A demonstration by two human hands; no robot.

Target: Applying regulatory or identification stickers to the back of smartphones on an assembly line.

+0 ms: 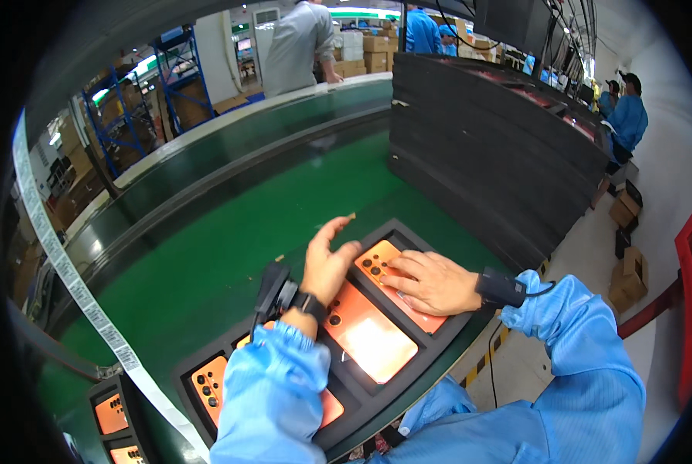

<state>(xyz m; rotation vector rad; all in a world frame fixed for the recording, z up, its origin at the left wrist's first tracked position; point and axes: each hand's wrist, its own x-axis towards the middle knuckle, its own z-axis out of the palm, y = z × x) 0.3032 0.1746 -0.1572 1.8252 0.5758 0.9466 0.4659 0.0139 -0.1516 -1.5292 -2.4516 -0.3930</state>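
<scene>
A dark grey foam tray (pixel 351 377) lies on the green belt before me, with several orange phones set in its slots, camera lenses up. My right hand (pixel 436 283) rests over the far-right phone (pixel 431 322), fingers extended onto its back near the lenses. Beside that phone is a second orange phone (pixel 373 336) with light glaring off its back. My left hand (pixel 329 263) is raised over the tray's far edge, thumb and forefinger apart, holding nothing visible. Beneath my left sleeve another orange phone (pixel 331 408) is partly hidden. One more phone (pixel 208 388) sits at the tray's left end.
A tall stack of black trays (pixel 485 147) stands on the belt (pixel 284 205) at the far right. Another tray of phones (pixel 112 415) is at lower left. A white printed strip (pixel 91 309) crosses the left side. A person in grey (pixel 298 46) stands beyond the line.
</scene>
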